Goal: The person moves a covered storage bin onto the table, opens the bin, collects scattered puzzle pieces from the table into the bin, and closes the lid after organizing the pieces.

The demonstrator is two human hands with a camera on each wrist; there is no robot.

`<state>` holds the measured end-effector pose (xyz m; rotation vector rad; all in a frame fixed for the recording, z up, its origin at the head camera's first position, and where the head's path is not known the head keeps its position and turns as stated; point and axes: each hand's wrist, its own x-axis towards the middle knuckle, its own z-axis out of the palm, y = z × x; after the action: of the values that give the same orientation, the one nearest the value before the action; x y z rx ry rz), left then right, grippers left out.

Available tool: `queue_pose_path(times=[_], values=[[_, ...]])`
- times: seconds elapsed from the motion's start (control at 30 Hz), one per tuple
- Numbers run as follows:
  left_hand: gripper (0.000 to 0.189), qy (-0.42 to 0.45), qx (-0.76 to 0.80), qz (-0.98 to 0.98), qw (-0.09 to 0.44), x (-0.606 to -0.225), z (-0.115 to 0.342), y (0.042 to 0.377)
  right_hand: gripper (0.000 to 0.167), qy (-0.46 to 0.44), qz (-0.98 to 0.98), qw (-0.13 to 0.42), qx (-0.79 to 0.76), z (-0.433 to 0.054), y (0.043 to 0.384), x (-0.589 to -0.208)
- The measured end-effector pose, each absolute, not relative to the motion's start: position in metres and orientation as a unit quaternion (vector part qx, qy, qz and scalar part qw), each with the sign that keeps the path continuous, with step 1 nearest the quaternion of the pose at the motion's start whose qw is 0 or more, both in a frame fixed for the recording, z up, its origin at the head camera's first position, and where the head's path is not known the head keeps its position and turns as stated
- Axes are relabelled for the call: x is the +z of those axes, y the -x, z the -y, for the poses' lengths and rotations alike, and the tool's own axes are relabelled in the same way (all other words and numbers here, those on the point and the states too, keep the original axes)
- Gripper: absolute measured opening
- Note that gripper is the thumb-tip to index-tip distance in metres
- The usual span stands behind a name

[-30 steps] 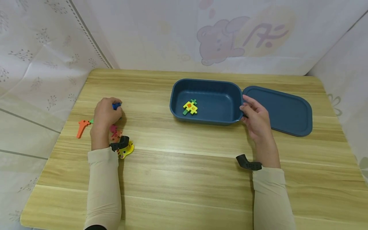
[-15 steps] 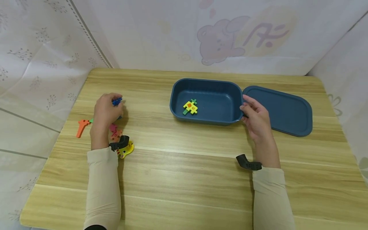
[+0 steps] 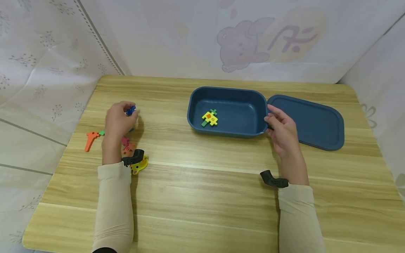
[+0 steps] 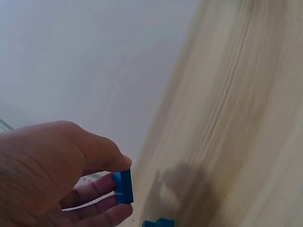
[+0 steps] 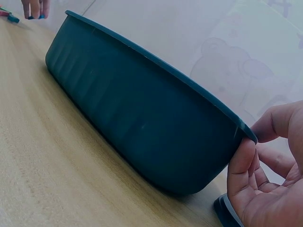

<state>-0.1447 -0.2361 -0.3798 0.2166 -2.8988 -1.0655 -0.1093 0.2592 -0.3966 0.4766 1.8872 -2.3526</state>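
My left hand point(image 3: 117, 121) pinches a small blue puzzle piece point(image 3: 130, 110) between thumb and fingers, at the left part of the table. The left wrist view shows the piece edge-on, held above the tabletop with the hand's shadow beside it. My right hand point(image 3: 284, 135) grips the right end of a dark blue open box point(image 3: 238, 117), thumb and fingers at its rim. Inside the box, at the left, lie yellow puzzle pieces point(image 3: 213, 120) and green ones. In the right wrist view, the box's long side wall point(image 5: 137, 109) stands on the wood.
A dark blue lid point(image 3: 311, 123) lies flat right of the box. Around my left forearm lie an orange piece point(image 3: 91, 141), a pink piece point(image 3: 125, 141), a salmon piece point(image 3: 128, 151) and a yellow animal-face piece point(image 3: 143, 164). A teal piece point(image 4: 160, 222) lies under the left hand.
My left hand has moved slightly up and to the right in the head view, carrying the blue puzzle piece. The right hand and the box have stayed in place.
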Motion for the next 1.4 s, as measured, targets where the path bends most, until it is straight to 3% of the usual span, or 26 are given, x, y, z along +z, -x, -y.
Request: queue_pose_path(times=[0.87, 1.4], values=[[0.037, -0.022, -0.412, 0.911, 0.009, -0.379, 0.223, 0.150, 0.056, -0.151, -0.619, 0.041, -0.770, -0.258, 0.108, -0.396], [0.043, -0.036, -0.476, 0.879, -0.002, -0.373, 0.216, 0.151, 0.056, -0.155, -0.617, 0.038, -0.770, -0.258, 0.109, -0.397]])
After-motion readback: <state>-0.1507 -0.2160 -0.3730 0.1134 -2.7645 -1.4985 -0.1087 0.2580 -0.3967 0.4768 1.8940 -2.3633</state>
